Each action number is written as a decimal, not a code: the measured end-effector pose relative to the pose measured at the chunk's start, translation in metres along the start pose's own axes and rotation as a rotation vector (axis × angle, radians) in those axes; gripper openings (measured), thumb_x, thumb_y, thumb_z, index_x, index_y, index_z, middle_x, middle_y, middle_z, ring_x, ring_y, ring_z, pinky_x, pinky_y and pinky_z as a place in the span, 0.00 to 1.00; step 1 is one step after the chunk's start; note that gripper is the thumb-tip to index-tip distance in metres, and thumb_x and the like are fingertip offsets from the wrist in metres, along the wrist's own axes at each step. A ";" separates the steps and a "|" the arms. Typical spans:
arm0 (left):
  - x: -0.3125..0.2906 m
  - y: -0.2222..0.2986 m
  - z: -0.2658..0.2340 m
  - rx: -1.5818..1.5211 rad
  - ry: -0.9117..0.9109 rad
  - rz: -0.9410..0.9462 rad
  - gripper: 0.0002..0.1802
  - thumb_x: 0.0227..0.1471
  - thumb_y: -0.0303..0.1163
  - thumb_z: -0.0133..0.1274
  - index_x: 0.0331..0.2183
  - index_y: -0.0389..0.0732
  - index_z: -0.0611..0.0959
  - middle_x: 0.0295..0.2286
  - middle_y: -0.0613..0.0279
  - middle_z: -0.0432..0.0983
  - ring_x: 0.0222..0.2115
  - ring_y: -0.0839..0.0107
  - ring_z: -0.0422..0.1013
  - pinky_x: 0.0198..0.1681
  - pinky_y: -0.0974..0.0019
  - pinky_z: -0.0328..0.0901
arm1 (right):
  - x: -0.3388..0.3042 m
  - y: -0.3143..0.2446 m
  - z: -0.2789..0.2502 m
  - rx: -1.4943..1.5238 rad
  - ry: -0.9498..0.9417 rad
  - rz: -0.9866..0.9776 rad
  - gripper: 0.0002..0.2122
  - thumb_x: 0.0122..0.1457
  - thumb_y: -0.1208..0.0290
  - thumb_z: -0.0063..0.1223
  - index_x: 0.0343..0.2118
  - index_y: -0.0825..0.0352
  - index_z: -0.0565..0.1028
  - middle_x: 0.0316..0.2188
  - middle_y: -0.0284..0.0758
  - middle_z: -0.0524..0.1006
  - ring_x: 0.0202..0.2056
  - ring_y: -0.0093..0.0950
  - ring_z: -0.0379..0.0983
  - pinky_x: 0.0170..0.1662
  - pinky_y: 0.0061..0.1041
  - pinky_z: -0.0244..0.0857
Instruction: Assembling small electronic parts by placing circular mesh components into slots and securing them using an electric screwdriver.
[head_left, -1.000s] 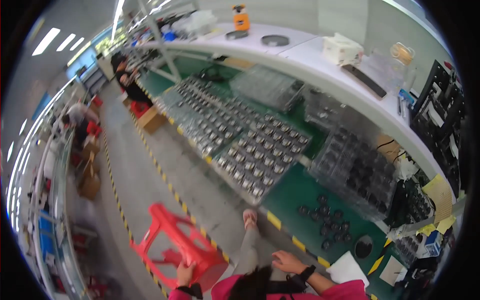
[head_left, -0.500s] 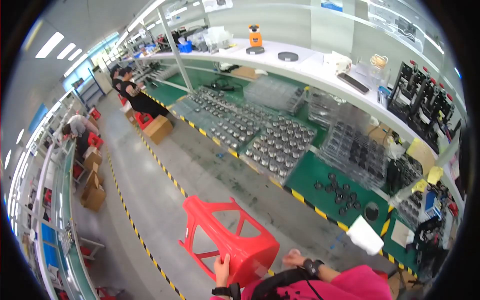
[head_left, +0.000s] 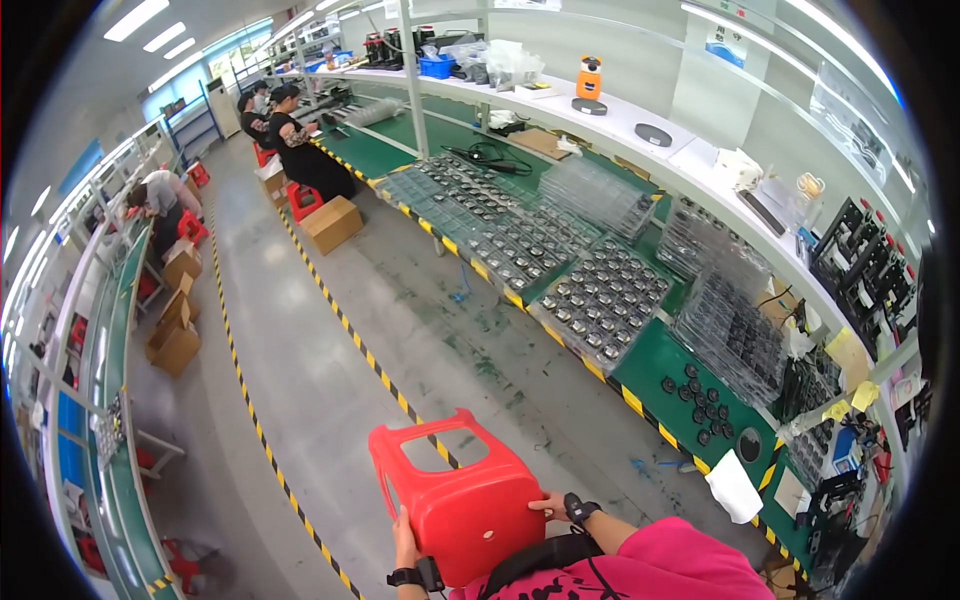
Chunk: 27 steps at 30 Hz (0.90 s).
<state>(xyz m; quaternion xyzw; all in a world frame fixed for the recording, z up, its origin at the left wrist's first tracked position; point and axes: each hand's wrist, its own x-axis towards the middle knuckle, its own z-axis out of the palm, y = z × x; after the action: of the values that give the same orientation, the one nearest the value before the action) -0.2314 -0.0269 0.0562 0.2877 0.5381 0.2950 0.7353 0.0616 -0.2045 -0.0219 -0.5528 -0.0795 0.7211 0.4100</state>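
Note:
A red plastic stool (head_left: 465, 505) is held tipped in front of my body, its seat turned toward me and its legs pointing away over the aisle. My left hand (head_left: 406, 545) grips the seat's left edge, thumb up along the side. At the opposite edge my right hand (head_left: 549, 506) is closed, its fingertips partly hidden by the stool. Dark bands circle both my wrists.
A green workbench (head_left: 640, 365) edged with black-yellow tape runs along my right, bearing clear trays of round metal parts (head_left: 605, 300) and loose black round parts (head_left: 700, 400). Cardboard boxes (head_left: 332, 224) stand on the floor. Seated people (head_left: 300, 150) work farther off.
My right hand has come from beside the stool onto its right edge. The stool has turned so its seat faces me more, and my left hand has shifted left. The view has swung too.

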 end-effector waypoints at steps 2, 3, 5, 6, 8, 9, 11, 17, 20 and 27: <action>0.028 -0.008 -0.009 -0.044 -0.011 -0.042 0.27 0.60 0.47 0.40 0.48 0.31 0.71 0.44 0.50 0.72 0.43 0.65 0.70 0.47 0.63 0.66 | 0.004 -0.017 0.004 -0.033 0.053 0.030 0.38 0.46 0.53 0.64 0.59 0.59 0.59 0.55 0.34 0.65 0.54 0.32 0.63 0.50 0.44 0.61; 0.048 -0.016 -0.013 -0.086 -0.011 -0.075 0.27 0.60 0.46 0.40 0.49 0.31 0.70 0.45 0.50 0.71 0.44 0.65 0.70 0.47 0.62 0.66 | 0.009 -0.024 0.005 -0.107 0.105 0.037 0.38 0.47 0.51 0.63 0.59 0.61 0.60 0.54 0.35 0.66 0.53 0.32 0.64 0.48 0.42 0.63; 0.088 -0.038 -0.016 -0.117 -0.020 -0.104 0.27 0.60 0.46 0.39 0.50 0.32 0.70 0.46 0.50 0.70 0.45 0.64 0.69 0.47 0.61 0.65 | 0.022 -0.042 0.004 -0.252 0.202 0.044 0.37 0.49 0.48 0.60 0.58 0.65 0.61 0.52 0.37 0.68 0.52 0.32 0.66 0.45 0.39 0.68; 0.107 -0.049 -0.022 -0.049 -0.030 -0.091 0.27 0.60 0.46 0.40 0.50 0.32 0.69 0.47 0.50 0.69 0.46 0.64 0.68 0.48 0.61 0.65 | 0.029 -0.048 0.002 -0.249 0.195 0.035 0.37 0.49 0.48 0.60 0.58 0.65 0.61 0.52 0.37 0.68 0.52 0.32 0.66 0.45 0.39 0.68; 0.147 -0.058 -0.020 0.092 -0.055 -0.061 0.27 0.59 0.46 0.40 0.51 0.34 0.69 0.48 0.49 0.68 0.47 0.62 0.67 0.49 0.60 0.64 | 0.042 -0.059 -0.011 -0.171 0.179 0.078 0.39 0.48 0.45 0.59 0.57 0.67 0.62 0.50 0.39 0.70 0.49 0.33 0.68 0.43 0.36 0.68; 0.152 -0.043 0.003 0.105 -0.067 -0.055 0.27 0.59 0.46 0.40 0.51 0.34 0.69 0.48 0.49 0.68 0.47 0.62 0.67 0.49 0.60 0.64 | 0.047 -0.068 -0.019 -0.125 0.179 0.098 0.39 0.48 0.43 0.58 0.57 0.68 0.62 0.48 0.40 0.72 0.48 0.33 0.69 0.42 0.34 0.69; 0.149 -0.013 0.045 0.722 -0.085 0.358 0.26 0.58 0.45 0.42 0.50 0.35 0.71 0.44 0.50 0.72 0.42 0.64 0.71 0.43 0.61 0.67 | 0.052 -0.093 -0.018 -0.113 0.209 0.046 0.39 0.48 0.43 0.58 0.56 0.68 0.63 0.47 0.40 0.73 0.46 0.33 0.71 0.42 0.33 0.68; 0.234 0.026 0.069 1.019 0.079 0.503 0.26 0.54 0.39 0.49 0.51 0.33 0.70 0.43 0.51 0.72 0.45 0.62 0.68 0.51 0.60 0.61 | 0.220 -0.110 -0.082 -0.133 0.187 0.007 0.37 0.47 0.41 0.58 0.52 0.68 0.69 0.44 0.40 0.75 0.42 0.31 0.73 0.40 0.31 0.67; 0.238 0.051 0.048 1.091 -0.063 0.166 0.28 0.55 0.58 0.41 0.48 0.50 0.76 0.46 0.49 0.73 0.44 0.54 0.72 0.46 0.52 0.65 | 0.268 -0.157 -0.067 -0.070 0.288 0.075 0.36 0.45 0.41 0.59 0.49 0.70 0.72 0.45 0.44 0.75 0.43 0.31 0.73 0.43 0.34 0.66; 0.339 0.100 -0.097 0.691 0.050 -0.263 0.19 0.58 0.44 0.43 0.41 0.38 0.77 0.28 0.58 0.78 0.28 0.74 0.73 0.29 0.64 0.68 | 0.335 -0.318 0.007 -0.309 0.623 0.199 0.35 0.43 0.44 0.63 0.45 0.73 0.74 0.43 0.46 0.75 0.45 0.33 0.73 0.45 0.39 0.64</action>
<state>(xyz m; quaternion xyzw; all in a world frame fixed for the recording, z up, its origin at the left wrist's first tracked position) -0.2533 0.3015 -0.1056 0.4400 0.6562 0.0058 0.6130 0.1982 0.2327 -0.0835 -0.8066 -0.0045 0.5339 0.2539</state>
